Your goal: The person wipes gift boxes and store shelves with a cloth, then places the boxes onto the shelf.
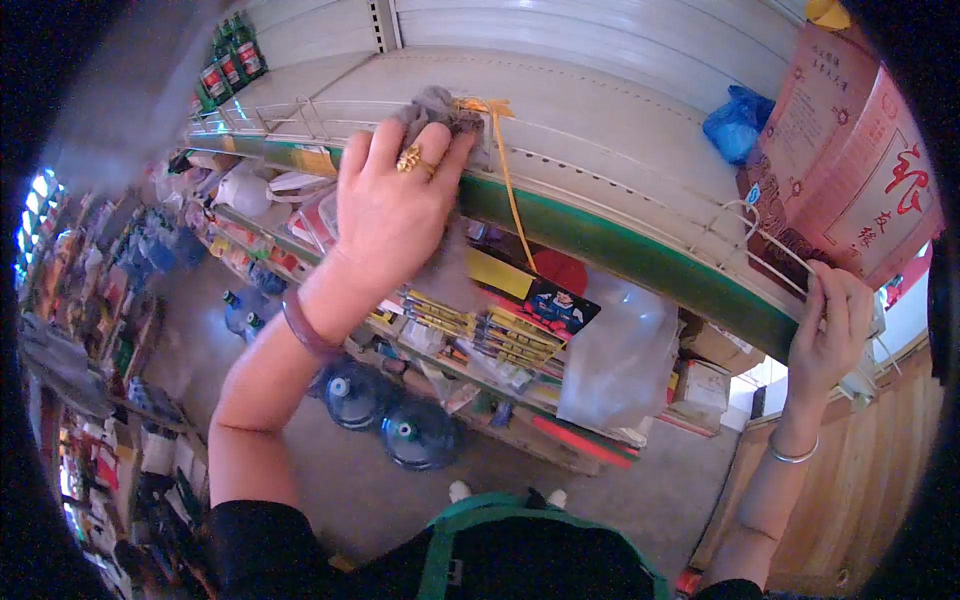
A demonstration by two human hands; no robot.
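Note:
My left hand [395, 205] is closed over a grey cloth [432, 108], pressing it against the wire guard rail [600, 180] along the shelf's front edge. Part of the cloth hangs below the hand, and a gold ring sits on one finger. A yellow strap [513, 205] is tied to the rail just right of the cloth and dangles down. At the right end of the shelf, my right hand [832, 325] has its fingers wrapped round the wire rail. Below the rail runs the green shelf edge strip [600, 238].
Green bottles [232, 62] stand at the shelf's far left. A blue plastic bag [738, 122] and a red box [850, 150] sit at its right. Lower shelves hold packets and a clear plastic bag [620, 350]. Large blue water jugs [420, 432] stand on the floor.

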